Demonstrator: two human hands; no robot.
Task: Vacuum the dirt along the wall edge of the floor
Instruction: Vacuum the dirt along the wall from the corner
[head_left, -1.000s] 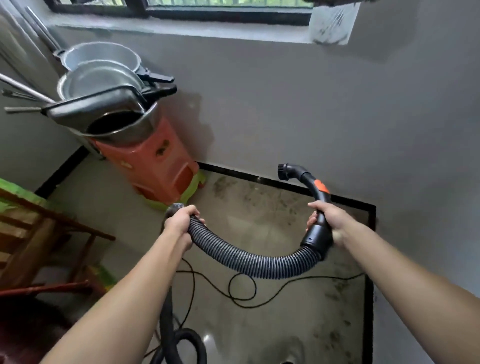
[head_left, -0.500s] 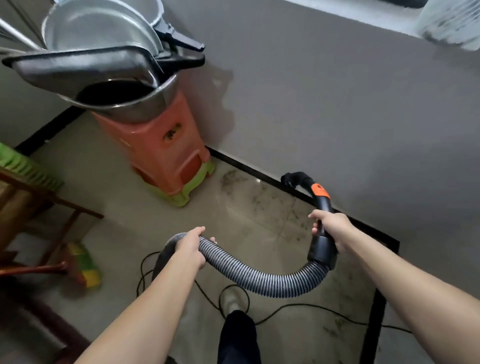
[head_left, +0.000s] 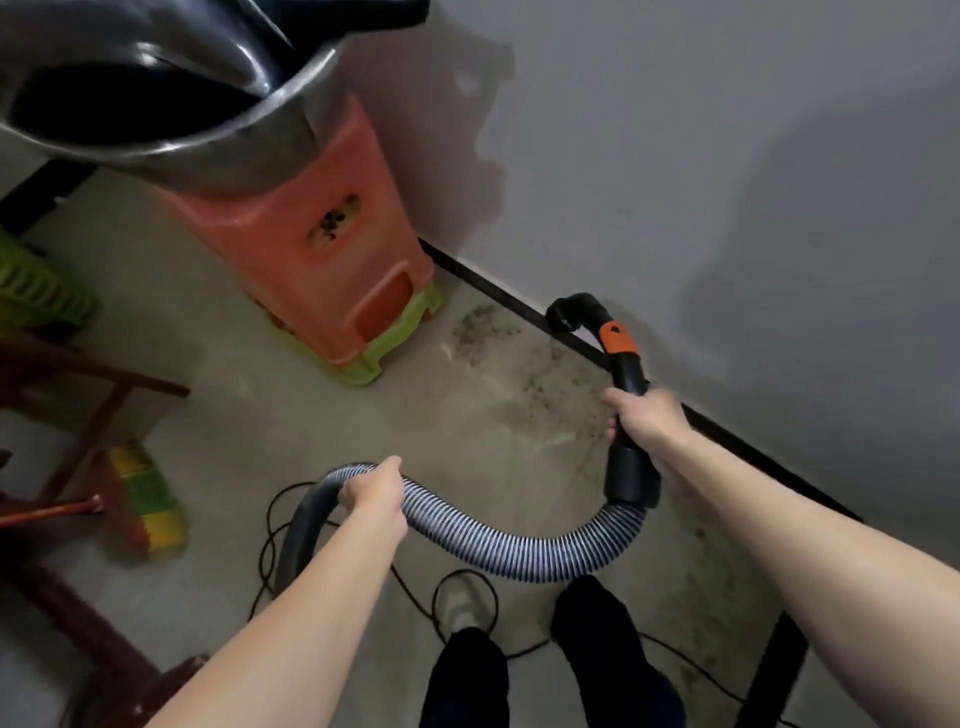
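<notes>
Wall (head_left: 675, 156), grey and plain, across the top and right, edged at its foot by a black skirting strip (head_left: 498, 291). Below it, pale floor (head_left: 234, 426), dusty, with a dark patch of dirt (head_left: 488, 332) lying against the strip just right of the stools. Big steel basin (head_left: 208, 130) at upper left, resting on an orange plastic stool (head_left: 311, 249) stacked over a green stool (head_left: 400, 332), both close to the wall. Wooden frame (head_left: 93, 405) at the left edge, a green basket (head_left: 36, 291) behind it, a striped broom head (head_left: 145, 499) beside its legs. Ribbed grey vacuum hose (head_left: 519, 551) sagging in a curve between the two hands, above the floor. Left hand (head_left: 376, 493) wrapped over the hose near the top of its bend, fingers curled round it. Right hand (head_left: 647, 421) clamped round the black handle tube (head_left: 628, 379), above the hose cuff and below an orange slider (head_left: 615, 338). Black nozzle (head_left: 571, 312) at the tube's tip, bent down at the skirting strip, right beside the dirt; touching the floor or not, cannot tell. Thin black cable (head_left: 270, 519) looping on the floor under the hose, around a light shoe (head_left: 460, 605). Dark trouser legs (head_left: 467, 680) at the bottom edge.
</notes>
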